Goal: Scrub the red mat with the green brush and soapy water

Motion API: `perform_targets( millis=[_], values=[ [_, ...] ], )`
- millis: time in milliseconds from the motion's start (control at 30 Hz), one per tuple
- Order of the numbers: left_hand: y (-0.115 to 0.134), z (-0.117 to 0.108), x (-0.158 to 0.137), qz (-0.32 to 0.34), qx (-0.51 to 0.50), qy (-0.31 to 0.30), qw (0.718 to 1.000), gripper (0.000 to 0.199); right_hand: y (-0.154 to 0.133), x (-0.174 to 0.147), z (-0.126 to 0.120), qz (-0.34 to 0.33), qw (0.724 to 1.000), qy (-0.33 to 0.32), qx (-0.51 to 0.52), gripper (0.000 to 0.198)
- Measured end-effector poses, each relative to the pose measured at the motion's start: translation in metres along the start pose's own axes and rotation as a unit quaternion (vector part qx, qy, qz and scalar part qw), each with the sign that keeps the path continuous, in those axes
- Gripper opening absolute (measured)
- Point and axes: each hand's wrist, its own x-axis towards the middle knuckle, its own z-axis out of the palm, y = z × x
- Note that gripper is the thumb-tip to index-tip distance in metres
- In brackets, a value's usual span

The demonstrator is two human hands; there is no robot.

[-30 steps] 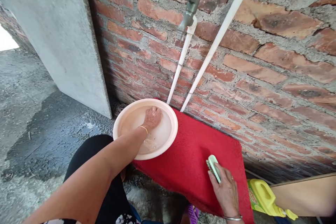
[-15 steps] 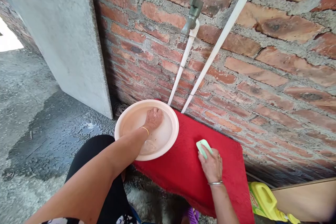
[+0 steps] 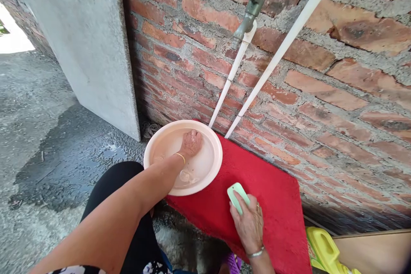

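My right hand (image 3: 249,222) is closed around a mint-green scrub brush (image 3: 238,198) with a small hole near one end. The brush lies face down against a wet-looking red cloth (image 3: 272,188) spread flat over a low ledge; its underside is hidden. My left hand (image 3: 192,142) reaches down into a pale pink basin (image 3: 215,175) holding cloudy water. Its knuckles show wet and bent, but the fingertips are hidden, so I cannot tell whether they hold anything. The basin stands on the cloth's left end.
Behind is a brick wall (image 3: 289,137) with two white pipes and a tap (image 3: 248,17) above. A grey slab (image 3: 86,38) leans at left beside wet concrete floor. A yellow jug (image 3: 324,250) and a board stand at lower right. A purple shoe (image 3: 233,262) shows below.
My right hand has slid the brush leftward and slightly down over the red cloth, closer to the basin. My left hand stays in the basin. The view has shifted slightly.
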Motion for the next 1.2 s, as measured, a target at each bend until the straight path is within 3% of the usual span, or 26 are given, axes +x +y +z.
perform_targets(
  millis=[100,233,367,467,533,633,800,967,1100,1200],
  values=[
    [0.000,-0.002,0.000,0.001,0.001,-0.003,1.000,0.030,-0.003,0.050,0.000,0.031,0.998,-0.038,-0.025,0.039],
    [0.002,-0.008,0.001,-0.007,-0.005,-0.022,1.000,0.030,0.034,0.092,-0.002,0.131,0.986,-0.070,-0.072,0.038],
    [0.003,-0.008,0.001,-0.008,-0.010,-0.018,1.000,0.031,0.088,0.071,-0.007,0.226,0.968,-0.054,-0.099,0.044],
    [0.003,-0.006,0.000,-0.004,-0.013,-0.011,1.000,0.032,0.110,0.029,-0.009,0.228,0.966,-0.040,-0.114,0.050],
    [0.003,-0.004,0.000,-0.003,-0.012,-0.010,1.000,0.032,0.106,0.000,-0.008,0.186,0.976,-0.021,-0.110,0.051],
    [0.002,-0.004,0.000,-0.004,-0.006,-0.012,1.000,0.033,0.075,-0.027,-0.004,0.098,0.992,0.021,-0.070,0.051],
    [0.003,-0.007,0.000,-0.008,-0.009,-0.016,1.000,0.032,0.009,-0.012,-0.001,-0.006,1.000,0.022,0.003,0.037],
    [0.002,-0.004,0.000,-0.011,-0.015,-0.009,1.000,0.030,-0.014,0.040,0.001,-0.009,1.000,-0.008,-0.006,0.036],
    [0.002,-0.004,0.000,-0.011,-0.001,-0.012,1.000,0.030,-0.004,0.066,0.007,0.003,1.000,-0.019,0.004,0.037],
    [0.002,-0.006,0.000,-0.010,0.001,-0.019,1.000,0.031,0.017,0.076,0.008,0.084,0.996,-0.035,0.023,0.039]
  ],
)
